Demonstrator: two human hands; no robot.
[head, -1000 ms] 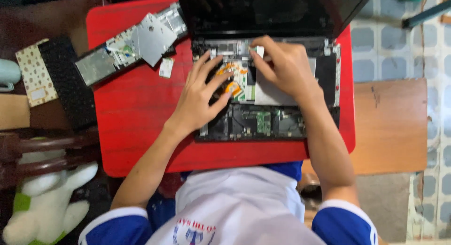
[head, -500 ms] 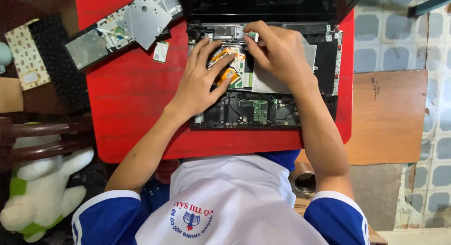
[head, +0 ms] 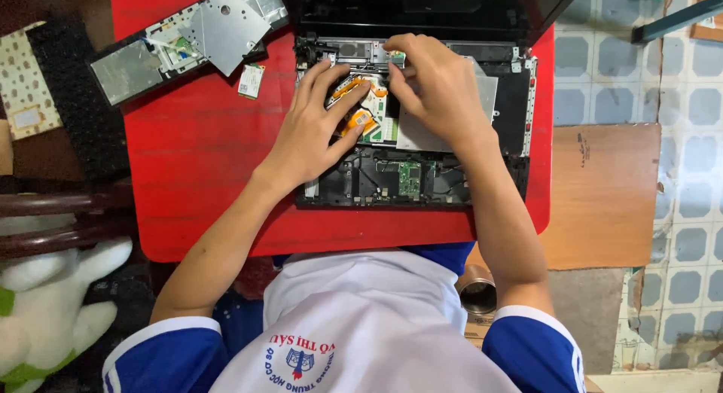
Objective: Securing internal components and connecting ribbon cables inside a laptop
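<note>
A person's left hand lies spread, fingers flat, over the orange ribbon cables inside an opened laptop base on a red table, pressing rather than gripping. The right hand curls over the silver shield plate near the hinge; its fingertips seem to pinch something small, though the view hides what. A removed metal cover and a small loose card lie well apart at upper left. The thin cables could crease or tear if the pressing fingers slide, and the card sits where an elbow might knock it off
</note>
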